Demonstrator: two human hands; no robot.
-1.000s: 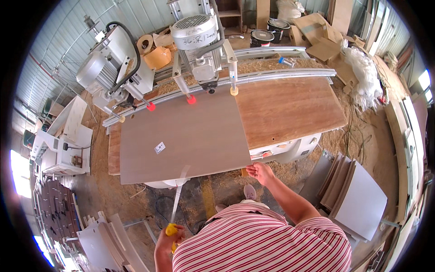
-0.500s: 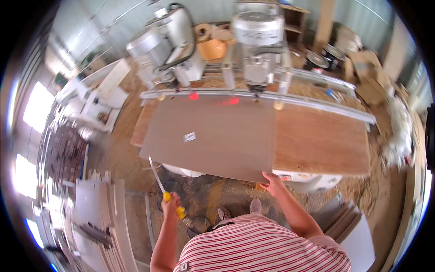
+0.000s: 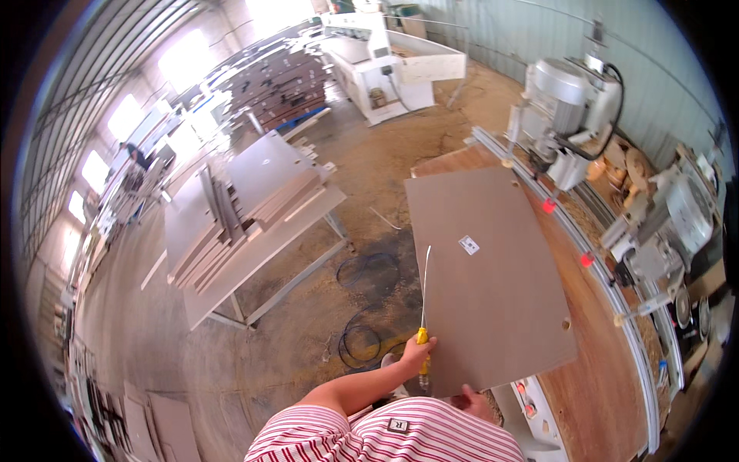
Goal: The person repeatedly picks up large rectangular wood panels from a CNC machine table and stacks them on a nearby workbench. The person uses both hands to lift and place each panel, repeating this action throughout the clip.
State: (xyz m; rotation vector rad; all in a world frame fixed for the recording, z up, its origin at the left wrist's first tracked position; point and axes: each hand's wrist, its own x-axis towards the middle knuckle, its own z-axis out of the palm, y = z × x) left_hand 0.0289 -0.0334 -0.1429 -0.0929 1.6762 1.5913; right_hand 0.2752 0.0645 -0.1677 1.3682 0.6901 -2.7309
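My left hand (image 3: 416, 356) is closed around the yellow handle of an air blow gun (image 3: 423, 336), its long thin metal nozzle pointing away over the panel's left edge. A large flat grey-brown panel (image 3: 493, 285) lies on the wooden machine table, with a small white label on it and two round holes near its right edge. At the panel's near edge is my right hand (image 3: 473, 403), fingers curled against it; my striped shirt hides part of this hand.
To the right, drilling heads (image 3: 560, 96) stand behind a metal rail (image 3: 608, 285) on the wooden table (image 3: 608, 385). At left, a low stand (image 3: 289, 269) carries stacked panels and strips. A coiled hose (image 3: 360, 339) lies on the dusty floor. A white machine (image 3: 385, 73) stands farther off.
My view has swung left. The panel has come away from the rail, and two holes now show near its edge. My left hand with the blow gun is now closer to the panel and my right hand.
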